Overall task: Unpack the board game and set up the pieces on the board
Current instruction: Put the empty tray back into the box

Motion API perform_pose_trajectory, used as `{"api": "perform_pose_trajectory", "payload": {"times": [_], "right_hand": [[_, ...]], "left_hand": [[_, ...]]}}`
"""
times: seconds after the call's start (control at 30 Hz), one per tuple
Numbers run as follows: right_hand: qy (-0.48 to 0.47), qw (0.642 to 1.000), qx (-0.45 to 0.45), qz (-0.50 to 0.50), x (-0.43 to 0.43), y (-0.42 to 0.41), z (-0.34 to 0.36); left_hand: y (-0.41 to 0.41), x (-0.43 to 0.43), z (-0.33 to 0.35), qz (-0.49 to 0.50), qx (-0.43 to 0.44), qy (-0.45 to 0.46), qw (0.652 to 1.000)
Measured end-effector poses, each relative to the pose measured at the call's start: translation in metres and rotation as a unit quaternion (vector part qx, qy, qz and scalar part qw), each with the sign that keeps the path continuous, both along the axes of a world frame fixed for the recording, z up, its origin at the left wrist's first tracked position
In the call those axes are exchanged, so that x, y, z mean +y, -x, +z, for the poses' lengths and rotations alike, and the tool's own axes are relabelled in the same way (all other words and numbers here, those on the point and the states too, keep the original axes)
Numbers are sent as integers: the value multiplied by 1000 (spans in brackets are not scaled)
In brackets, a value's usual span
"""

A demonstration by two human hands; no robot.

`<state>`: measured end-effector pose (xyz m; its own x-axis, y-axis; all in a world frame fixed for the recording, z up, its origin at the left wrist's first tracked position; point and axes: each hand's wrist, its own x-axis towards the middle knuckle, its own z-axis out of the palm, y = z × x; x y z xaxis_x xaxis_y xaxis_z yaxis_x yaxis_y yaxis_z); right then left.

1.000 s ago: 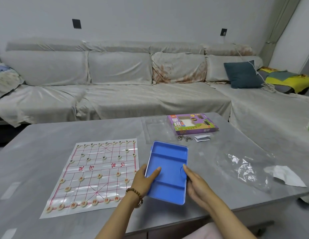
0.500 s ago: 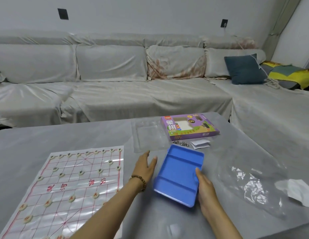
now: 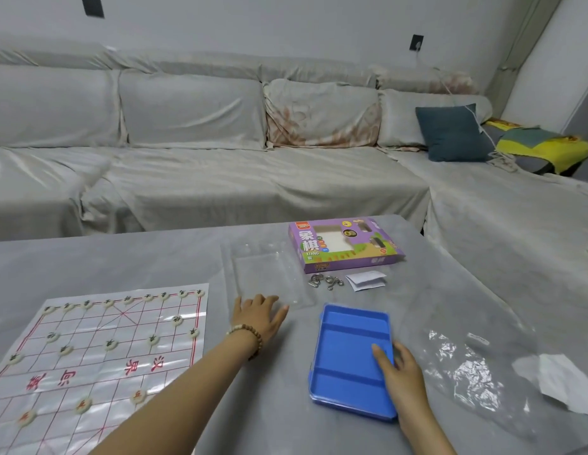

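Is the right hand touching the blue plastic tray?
Touching. The head view shows the right hand holding the blue plastic tray at its right rim, thumb lying inside.

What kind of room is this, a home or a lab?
Most likely a home living room. A long corner sofa under pale covers runs along the wall, a dark blue cushion sits on it, and the grey table in front carries a xiangqi board, its box and a blue tray.

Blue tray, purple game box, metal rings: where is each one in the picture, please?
Blue tray (image 3: 346, 351): head view, bare floor of its middle compartment.
Purple game box (image 3: 348, 249): head view, printed top face.
Metal rings (image 3: 326, 281): head view, middle of the small cluster.
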<state>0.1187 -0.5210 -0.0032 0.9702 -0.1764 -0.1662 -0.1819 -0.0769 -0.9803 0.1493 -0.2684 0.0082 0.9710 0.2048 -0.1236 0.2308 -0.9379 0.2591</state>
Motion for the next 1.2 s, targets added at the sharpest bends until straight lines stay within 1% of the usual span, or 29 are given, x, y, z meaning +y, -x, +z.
{"api": "perform_pose_trajectory", "payload": {"times": [0.13, 0.23, 0.4, 0.47, 0.57, 0.67, 0.73, 0.8, 0.87, 0.9, 0.97, 1.07, 1.13, 1.2], "right_hand": [[81, 997, -20, -1, -18, 4, -4], [93, 995, -21, -7, -32, 10, -4], [116, 992, -44, 3, -40, 23, 1], [132, 990, -53, 10, -40, 28, 3], [192, 977, -87, 14, -40, 31, 7], [230, 963, -139, 21, -35, 16, 22], [221, 962, -156, 43, -27, -11, 36], [167, 976, -122, 65, -17, -47, 45], [104, 988, -61, 101, -4, -83, 50], [93, 988, -29, 118, 2, -99, 49], [110, 984, 13, 140, 12, -126, 42], [169, 976, 39, 135, 21, -154, 24], [202, 970, 53, 121, 25, -162, 14], [178, 980, 43, 81, 29, -158, 14]], "left_hand": [[53, -11, -1, -19, -20, 44, 999], [87, -19, 4, -21, -34, 59, 997], [121, -34, 5, -47, -44, 43, 997], [125, -37, 1, -53, -47, 57, 996], [120, -36, -2, -59, -64, 80, 993], [100, -32, 9, -56, -115, 93, 987], [81, -29, 19, -46, -155, 113, 980], [61, -27, 27, -33, -183, 131, 974], [43, -24, 30, -17, -187, 137, 973], [35, -22, 29, -10, -186, 137, 973], [19, -16, 24, -6, -173, 122, 977], [8, -8, 15, -7, -102, 75, 992], [7, -5, 10, -8, -60, 59, 996], [13, -1, 6, -5, -41, 58, 997]]}}
